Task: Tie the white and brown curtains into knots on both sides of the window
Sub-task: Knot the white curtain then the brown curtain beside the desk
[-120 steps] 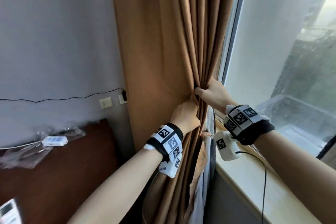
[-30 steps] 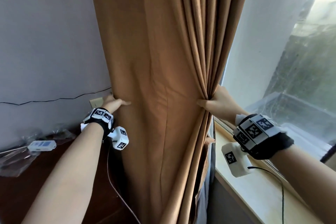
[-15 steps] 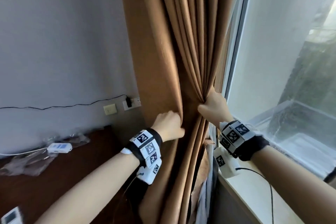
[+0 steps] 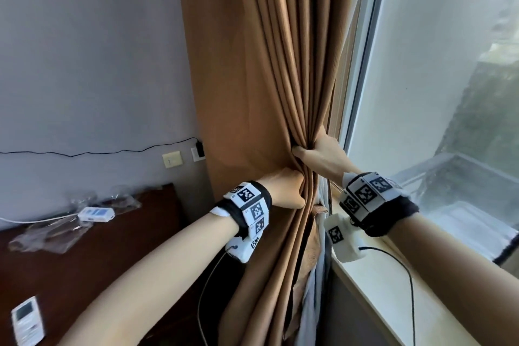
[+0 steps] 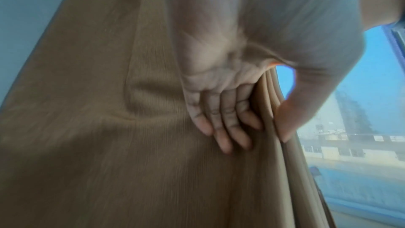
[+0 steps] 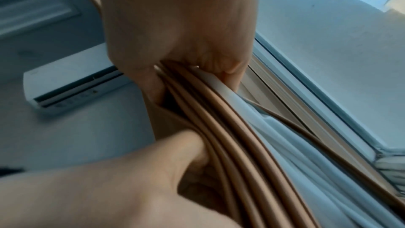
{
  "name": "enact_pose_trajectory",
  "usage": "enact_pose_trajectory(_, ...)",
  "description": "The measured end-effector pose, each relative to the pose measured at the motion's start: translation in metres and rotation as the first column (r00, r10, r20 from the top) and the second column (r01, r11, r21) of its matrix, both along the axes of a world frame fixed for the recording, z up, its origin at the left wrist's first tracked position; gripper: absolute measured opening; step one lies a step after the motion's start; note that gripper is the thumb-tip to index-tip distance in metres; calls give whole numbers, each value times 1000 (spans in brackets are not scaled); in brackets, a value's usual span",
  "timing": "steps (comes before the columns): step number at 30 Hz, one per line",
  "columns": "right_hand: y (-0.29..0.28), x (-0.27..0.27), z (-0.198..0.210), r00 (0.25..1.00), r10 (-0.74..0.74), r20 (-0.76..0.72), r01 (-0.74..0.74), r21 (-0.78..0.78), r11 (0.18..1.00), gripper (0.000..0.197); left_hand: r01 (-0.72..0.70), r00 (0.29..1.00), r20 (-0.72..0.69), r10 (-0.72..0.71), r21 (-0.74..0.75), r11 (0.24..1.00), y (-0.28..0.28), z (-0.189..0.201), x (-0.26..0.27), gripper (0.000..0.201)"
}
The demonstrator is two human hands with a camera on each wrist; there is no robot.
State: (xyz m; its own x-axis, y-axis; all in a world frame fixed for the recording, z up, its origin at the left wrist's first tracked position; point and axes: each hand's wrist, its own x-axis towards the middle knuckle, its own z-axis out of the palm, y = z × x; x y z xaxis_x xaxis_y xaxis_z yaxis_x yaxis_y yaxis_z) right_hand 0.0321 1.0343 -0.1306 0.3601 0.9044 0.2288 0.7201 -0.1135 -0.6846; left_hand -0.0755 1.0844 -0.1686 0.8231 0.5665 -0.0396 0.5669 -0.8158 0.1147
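Observation:
The brown curtain hangs left of the window, its pleats gathered into one bundle at waist height. My right hand grips that bundle from the window side, thumb in front. Just below and to the left, my left hand holds the folds it has brought in. In the left wrist view the left hand pinches the brown curtain pleats between fingers and thumb. In the right wrist view my right hand holds brown pleats together with the white curtain. The white curtain shows behind the brown one, low down.
A dark wooden surface at the lower left carries a remote, a white device and plastic wrap. A plugged wall socket sits beside the curtain. The pale window sill runs under my right arm. An air conditioner hangs on the wall.
My left hand has swept the curtain's left part from its far edge rightward into the bundle and now grips beside the right hand. The right hand has kept its hold.

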Motion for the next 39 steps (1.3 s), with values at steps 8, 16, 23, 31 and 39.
enact_pose_trajectory(8, 3, 11, -6, 982, -160, 99, 147, 124, 981, 39, 87, 927, 363, 89, -440, 894, 28, -8, -1, 11)
enact_pose_trajectory(16, -1, 22, -11, 990, -94, 102, 81, 128, 989, 15, -573, 43, 732, 680, -539, 618, 181, -17, -98, 54)
enact_pose_trajectory(23, 3, 27, -10, 997, -67, 38, 62, 128, 990, 27, -248, 141, 502, 853, -817, 521, 226, -35, -139, 112)
enact_pose_trajectory(31, 5, 22, -10, 994, -91, 67, 81, 150, 985, 18, -578, 335, 543, 770, -527, 623, 163, -25, -107, 48)
enact_pose_trajectory(39, 6, 14, -12, 989, -90, 117, 71, 158, 985, 30, -363, 796, 517, 314, -7, 932, 4, 8, -45, 36)
